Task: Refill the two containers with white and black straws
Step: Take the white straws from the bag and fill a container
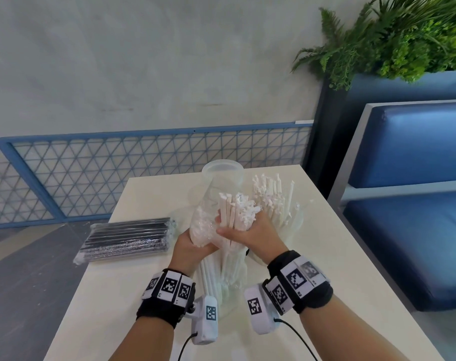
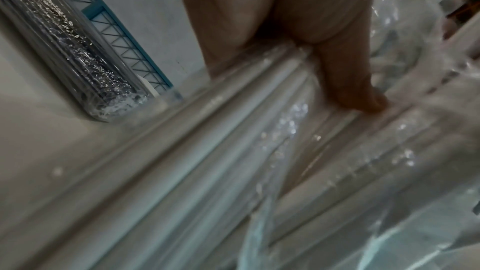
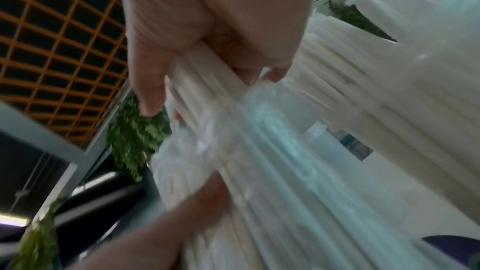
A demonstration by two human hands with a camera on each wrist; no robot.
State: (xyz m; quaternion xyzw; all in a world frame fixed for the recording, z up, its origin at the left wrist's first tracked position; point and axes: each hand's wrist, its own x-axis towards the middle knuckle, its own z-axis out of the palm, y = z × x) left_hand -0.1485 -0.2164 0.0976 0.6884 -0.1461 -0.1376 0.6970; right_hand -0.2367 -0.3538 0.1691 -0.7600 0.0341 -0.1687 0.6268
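Observation:
Over the middle of the table I hold a pack of white straws [image 1: 234,217] in a clear plastic wrap [image 1: 203,225]. My left hand [image 1: 193,246] grips the wrap and the straws inside it; its fingers [image 2: 350,89] press on the film. My right hand [image 1: 250,230] curls round the bare upper ends of the straws [image 3: 221,89] sticking out of the wrap. Behind stands an empty clear container [image 1: 223,173]. To its right a second container [image 1: 294,222] holds several white straws [image 1: 271,194]. A sealed pack of black straws [image 1: 125,238] lies flat on the left.
The cream table [image 1: 326,269] has its left edge by the black pack and its right edge beside a blue bench [image 1: 409,204]. A blue mesh railing [image 1: 143,157] and a grey wall stand behind. Green plants [image 1: 391,40] sit at the upper right.

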